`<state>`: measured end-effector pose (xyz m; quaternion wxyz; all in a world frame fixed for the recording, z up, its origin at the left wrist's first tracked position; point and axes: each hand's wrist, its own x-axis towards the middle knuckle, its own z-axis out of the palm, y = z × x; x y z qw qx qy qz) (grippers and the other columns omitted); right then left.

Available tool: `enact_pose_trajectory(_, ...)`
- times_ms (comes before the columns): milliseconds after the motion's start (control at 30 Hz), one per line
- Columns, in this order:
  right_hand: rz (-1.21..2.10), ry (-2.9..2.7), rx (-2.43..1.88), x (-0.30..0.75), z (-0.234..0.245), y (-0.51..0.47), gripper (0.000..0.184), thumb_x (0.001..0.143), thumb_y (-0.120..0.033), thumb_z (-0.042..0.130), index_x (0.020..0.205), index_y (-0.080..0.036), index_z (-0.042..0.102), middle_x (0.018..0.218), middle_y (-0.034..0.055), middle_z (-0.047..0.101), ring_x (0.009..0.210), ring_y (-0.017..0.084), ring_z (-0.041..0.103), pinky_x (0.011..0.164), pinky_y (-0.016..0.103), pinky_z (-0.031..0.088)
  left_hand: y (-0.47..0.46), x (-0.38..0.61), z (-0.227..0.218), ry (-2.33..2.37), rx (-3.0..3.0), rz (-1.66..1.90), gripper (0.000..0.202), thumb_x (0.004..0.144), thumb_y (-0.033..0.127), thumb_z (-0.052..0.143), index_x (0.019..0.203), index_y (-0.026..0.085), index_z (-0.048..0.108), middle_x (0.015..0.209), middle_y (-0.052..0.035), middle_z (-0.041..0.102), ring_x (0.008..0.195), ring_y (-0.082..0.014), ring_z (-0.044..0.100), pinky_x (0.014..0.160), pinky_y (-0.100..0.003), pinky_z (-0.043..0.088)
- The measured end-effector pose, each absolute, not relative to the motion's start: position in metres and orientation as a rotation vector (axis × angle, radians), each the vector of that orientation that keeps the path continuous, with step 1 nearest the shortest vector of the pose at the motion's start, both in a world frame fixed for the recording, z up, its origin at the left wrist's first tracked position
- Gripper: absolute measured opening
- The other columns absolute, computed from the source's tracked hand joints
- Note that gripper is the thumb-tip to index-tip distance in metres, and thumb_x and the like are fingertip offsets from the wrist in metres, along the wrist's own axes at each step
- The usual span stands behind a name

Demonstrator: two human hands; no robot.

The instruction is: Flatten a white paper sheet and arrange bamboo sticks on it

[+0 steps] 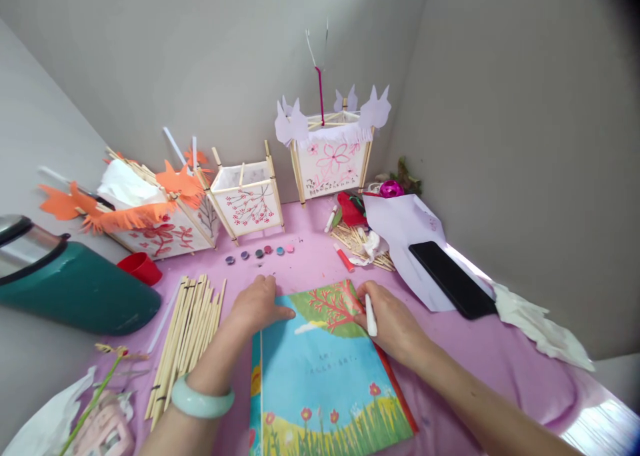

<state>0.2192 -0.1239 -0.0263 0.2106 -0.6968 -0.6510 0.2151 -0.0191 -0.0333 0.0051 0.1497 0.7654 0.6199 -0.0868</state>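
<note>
A picture book (320, 376) with a blue sky, a red tree and painted flowers lies flat in front of me. My left hand (256, 307) is at its upper left corner, thumb stretched along the top edge and fingers curled at the side. At the upper right edge is my right hand (393, 319), closed around a white marker (371, 316), its thumb touching the page. A bundle of bamboo sticks (187, 339) lies left of the book, beside my left forearm. Small paint pots (268, 250) stand in a row beyond the book.
Paper lanterns (333, 163) stand along the wall, one with orange paper fringe (125, 217). A green bottle (80, 286) and red cup (141, 269) are at left. A black phone (450, 276) rests on lilac paper (400, 223) at right, near a red marker (344, 259) and tissue (540, 323).
</note>
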Motion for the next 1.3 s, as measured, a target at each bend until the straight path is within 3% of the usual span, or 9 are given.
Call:
enact_pose_trajectory(133,0.499,-1.845,-1.872,0.220,-0.022,-0.126,0.013,0.077,-0.019,0.058,0.088,-0.021,0.051,0.087,0.0025,0.059,0.077,0.017,0.057,0.064,0.027,0.036,-0.038,-0.018,0.002,1.784,2.220,-0.194,0.046,0.066,0.050,0.063,0.095,0.016,0.053,0.102,-0.0122,0.056,0.088,-0.0273,0.057,0.071,-0.035,0.041)
enact_pose_trajectory(267,0.166,-1.800,-1.837,0.238,-0.015,-0.118,0.012,0.083,-0.023,0.056,0.094,-0.022,0.052,0.093,0.0039,0.060,0.083,0.020,0.059,0.066,0.029,0.039,-0.049,-0.015,0.004,1.836,2.309,-0.025,0.036,0.074,0.041,0.059,0.098,0.015,0.052,0.101,-0.0116,0.056,0.083,-0.0241,0.057,0.069,-0.032,0.037)
enact_pose_trajectory(367,-0.006,-1.758,-1.763,0.251,-0.008,-0.106,0.005,0.086,-0.026,0.053,0.090,-0.022,0.053,0.090,0.0038,0.062,0.079,0.020,0.060,0.065,0.030,0.040,-0.058,-0.009,0.012,1.833,2.194,0.226,0.021,0.086,0.039,0.044,0.089,0.019,0.051,0.081,-0.0054,0.059,0.072,-0.0207,0.056,0.064,-0.030,0.033)
enact_pose_trajectory(433,-0.012,-1.786,-1.629,0.249,-0.003,-0.099,0.006,0.089,-0.027,0.051,0.091,-0.022,0.053,0.088,0.0030,0.063,0.077,0.018,0.061,0.066,0.029,0.042,-0.064,-0.001,0.015,1.767,2.030,0.418,0.023,0.090,0.037,0.035,0.080,0.021,0.049,0.066,-0.0011,0.056,0.066,-0.0186,0.054,0.061,-0.028,0.031)
enact_pose_trajectory(600,0.075,-2.084,-1.311,0.216,0.000,-0.091,0.018,0.091,-0.018,0.042,0.104,-0.021,0.055,0.092,0.0064,0.063,0.083,0.019,0.062,0.072,0.031,0.046,-0.084,0.022,0.007,1.530,1.883,0.569,0.019,0.089,0.026,0.033,0.089,0.021,0.052,0.077,-0.0019,0.061,0.074,-0.0179,0.056,0.066,-0.027,0.035)
enact_pose_trajectory(833,0.135,-2.052,-1.752,0.217,-0.024,-0.105,0.018,0.089,-0.028,0.044,0.099,-0.019,0.056,0.089,0.0097,0.064,0.075,0.024,0.064,0.062,0.034,0.045,-0.118,-0.009,-0.002,1.902,2.070,0.157,0.030,0.092,0.030,0.029,0.108,0.018,0.052,0.105,-0.0137,0.062,0.093,-0.0296,0.060,0.075,-0.039,0.042)
enact_pose_trajectory(1000,0.379,-1.919,-1.886,0.222,-0.041,-0.126,0.021,0.084,-0.038,0.048,0.094,-0.021,0.053,0.092,0.0105,0.065,0.080,0.026,0.065,0.064,0.035,0.047,-0.126,-0.036,-0.008,2.144,1.959,-0.108,0.029,0.091,0.033,0.034,0.100,0.013,0.053,0.094,-0.0176,0.063,0.087,-0.0358,0.062,0.070,-0.043,0.045)
enact_pose_trajectory(1067,0.459,-1.842,-1.870,0.220,-0.043,-0.129,0.026,0.082,-0.041,0.050,0.098,-0.021,0.051,0.097,0.0104,0.064,0.084,0.026,0.065,0.068,0.035,0.048,-0.126,-0.037,-0.012,2.135,1.949,-0.065,0.030,0.090,0.035,0.036,0.100,0.012,0.052,0.094,-0.0181,0.063,0.089,-0.0365,0.062,0.072,-0.044,0.045)
enact_pose_trajectory(1300,0.882,-1.475,-1.636,0.206,-0.022,-0.143,0.030,0.080,-0.048,0.052,0.099,-0.025,0.049,0.083,0.0018,0.064,0.072,0.020,0.062,0.062,0.030,0.051,-0.130,-0.040,-0.012,2.072,1.795,0.132,0.034,0.085,0.036,0.041,0.104,0.009,0.052,0.099,-0.0208,0.063,0.094,-0.0402,0.060,0.079,-0.050,0.042)
